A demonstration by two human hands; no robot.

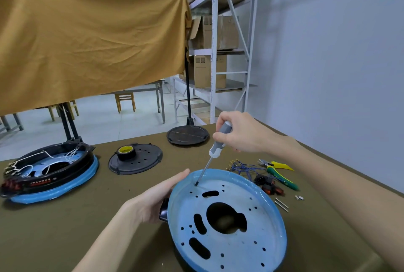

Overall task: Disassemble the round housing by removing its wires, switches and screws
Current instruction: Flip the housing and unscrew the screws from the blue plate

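Housing: the round blue housing [229, 217] lies on the olive table [76, 217] at the near centre, tilted up on its left side, its pale inner face showing one big central hole, several long slots and many small holes.
Screwdriver: a screwdriver [215, 147] with a grey and white handle stands steeply, its tip set into a small hole near the far left rim of the housing.
Right hand: the right hand [242, 132] is curled round the handle, gripping it from above.
Left hand: the left hand [153, 199] grips the housing's left edge, thumb stretched along the blue rim, the other fingers curled under beside a black tab.
Removed parts: just right of the housing lie a tangle of blue wires [244, 166] with metal ends, some black and red switches [269, 184], two long screws [282, 204] and a few small metal bits [299, 197].
Pliers: green and yellow pliers [279, 173] lie by the wires.
Second housing: at the far left sits another blue housing [54, 175] with a black ring and white wires in it.
Lids: a black round cover [140, 160] with a tape roll [126, 152] on it lies between the two housings, further back; another dark disc [188, 135] sits behind the right hand.
Background: a mustard cloth [87, 42] hangs over a frame; metal shelves [218, 53] hold cardboard boxes.
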